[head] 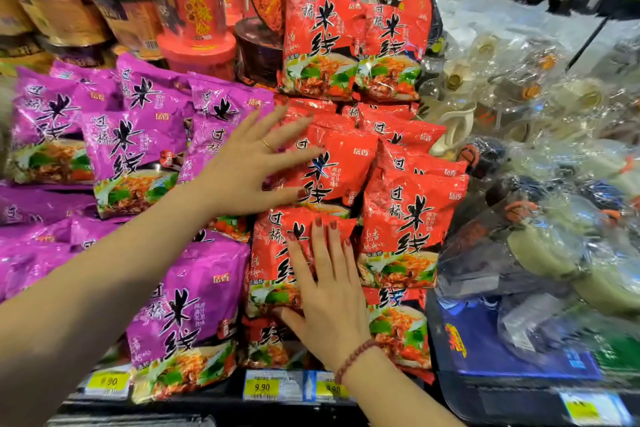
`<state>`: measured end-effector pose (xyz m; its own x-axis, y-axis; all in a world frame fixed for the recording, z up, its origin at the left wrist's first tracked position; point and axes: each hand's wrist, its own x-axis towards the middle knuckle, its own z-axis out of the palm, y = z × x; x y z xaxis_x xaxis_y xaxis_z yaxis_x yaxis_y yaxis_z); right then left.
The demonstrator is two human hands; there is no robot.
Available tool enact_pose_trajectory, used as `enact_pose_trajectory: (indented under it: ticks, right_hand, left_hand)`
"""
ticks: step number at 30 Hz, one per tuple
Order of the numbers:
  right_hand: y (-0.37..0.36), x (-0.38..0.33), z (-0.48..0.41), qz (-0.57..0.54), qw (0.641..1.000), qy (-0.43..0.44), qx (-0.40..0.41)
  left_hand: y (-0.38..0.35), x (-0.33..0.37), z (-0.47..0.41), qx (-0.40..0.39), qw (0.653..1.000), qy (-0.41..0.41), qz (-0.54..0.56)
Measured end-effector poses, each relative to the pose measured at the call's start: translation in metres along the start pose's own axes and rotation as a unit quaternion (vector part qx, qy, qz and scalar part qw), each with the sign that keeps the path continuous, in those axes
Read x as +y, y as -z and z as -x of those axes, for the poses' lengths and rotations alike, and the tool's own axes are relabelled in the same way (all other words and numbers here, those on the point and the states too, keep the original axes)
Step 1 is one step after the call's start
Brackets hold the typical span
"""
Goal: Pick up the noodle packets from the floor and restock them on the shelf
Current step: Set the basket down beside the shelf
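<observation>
A: Location, red noodle packets (pixel 412 229)?
B: Stacked on the shelf (pixel 214 404), just right of purple packets (pixel 131 149).
A: Hands?
B: Both flat, gripping nothing. The left hand (pixel 249 163), fingers spread, presses a mid-stack red packet; the right hand (pixel 329 288) rests on a lower one.

Red packets (pixel 408 225) with black letters are under the fingers (pixel 322 253); purple packets (pixel 131 156) with black letters are left of the fingers. The fingernails (pixel 318 222) are dark red.

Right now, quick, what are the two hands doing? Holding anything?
Left hand: open, pressed flat on a red packet.
Right hand: open, pressed flat on a lower red packet.
</observation>
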<state>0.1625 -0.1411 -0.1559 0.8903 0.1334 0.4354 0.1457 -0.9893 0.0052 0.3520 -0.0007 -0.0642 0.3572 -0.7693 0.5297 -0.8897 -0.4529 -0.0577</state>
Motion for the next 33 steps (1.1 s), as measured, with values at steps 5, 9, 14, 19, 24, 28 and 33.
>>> enact_pose_trajectory:
  ticks: [5,9,14,19,24,28,33]
  right_hand:
    - [-0.013,0.007,-0.008,0.019,0.999,-0.004,-0.04]
    - [-0.025,0.012,-0.012,0.03,0.998,0.0,-0.046]
    - [-0.013,0.01,-0.011,0.021,0.998,-0.007,-0.053]
    - [0.016,0.024,0.005,-0.104,0.993,0.052,0.022]
    - [0.038,0.075,0.031,-0.208,0.931,-0.16,0.253]
    - [0.043,0.128,0.026,-0.421,0.807,-0.387,0.148]
    - [0.035,0.168,0.015,-0.55,0.73,-0.405,-0.025]
  left_hand:
    - [-0.022,0.006,0.013,-0.117,0.992,0.044,-0.036]
    - [-0.026,0.007,0.015,-0.115,0.991,0.059,-0.042]
    - [-0.023,0.008,0.013,-0.11,0.991,0.056,-0.058]
    - [-0.005,0.026,0.011,-0.05,0.994,0.093,-0.021]
    - [-0.005,0.07,0.015,0.061,0.988,0.137,0.025]
    - [-0.012,0.135,0.022,0.154,0.961,0.196,0.122]
    - [-0.045,0.226,0.038,0.083,0.895,0.353,0.259]
